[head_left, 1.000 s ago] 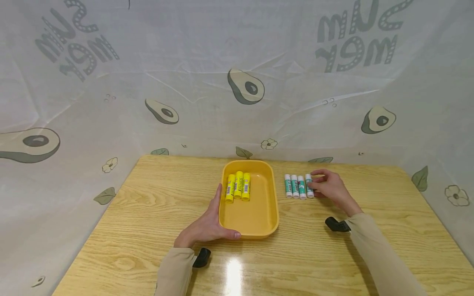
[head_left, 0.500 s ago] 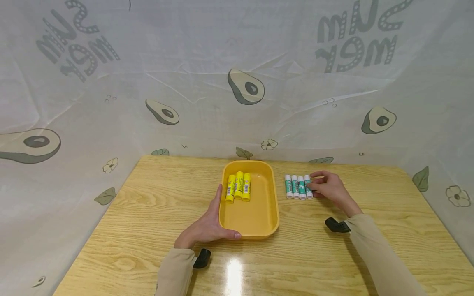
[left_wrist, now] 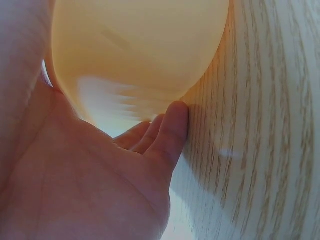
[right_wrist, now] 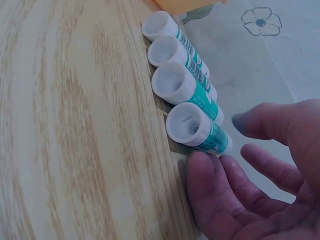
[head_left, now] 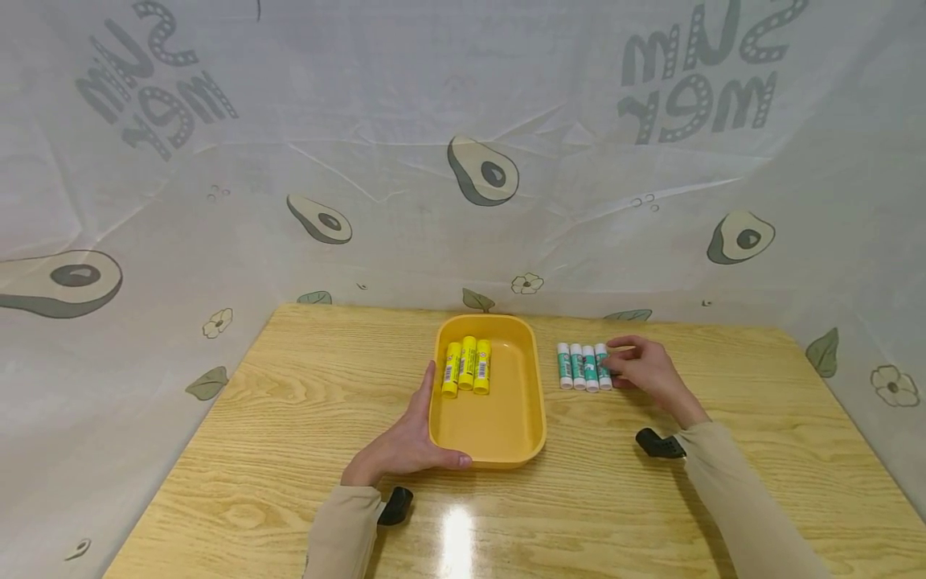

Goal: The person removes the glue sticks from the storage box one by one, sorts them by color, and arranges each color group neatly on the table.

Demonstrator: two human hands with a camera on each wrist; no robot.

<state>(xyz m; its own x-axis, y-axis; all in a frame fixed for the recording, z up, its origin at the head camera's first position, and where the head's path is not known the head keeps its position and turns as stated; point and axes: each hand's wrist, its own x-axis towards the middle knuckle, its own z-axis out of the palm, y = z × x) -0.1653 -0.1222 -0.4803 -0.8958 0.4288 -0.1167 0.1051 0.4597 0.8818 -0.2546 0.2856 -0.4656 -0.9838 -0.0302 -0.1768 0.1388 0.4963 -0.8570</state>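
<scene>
A yellow-orange tray (head_left: 506, 434) sits on the table, with three yellow glue sticks (head_left: 466, 366) lying side by side at its upper left. My left hand (head_left: 405, 438) rests against the tray's near left corner, fingers along the left wall and thumb at the near wall. Right of the tray, several green glue sticks with white ends (head_left: 577, 366) lie in a close row. My right hand (head_left: 647, 370) is at the rightmost green glue stick (right_wrist: 217, 140). In the right wrist view its fingertips lie right beside that stick, and the thumb stands apart from it.
The wooden table (head_left: 289, 386) extends around the tray and the row. A pale curtain (head_left: 391, 201) printed with avocados and flowers hangs behind and along the sides. Black wrist devices (head_left: 660, 444) stick out at both sleeves.
The rightmost green glue stick has shifted left against its neighbour, closing a small gap; my right hand moved slightly with it. The left hand and the tray have stayed put.
</scene>
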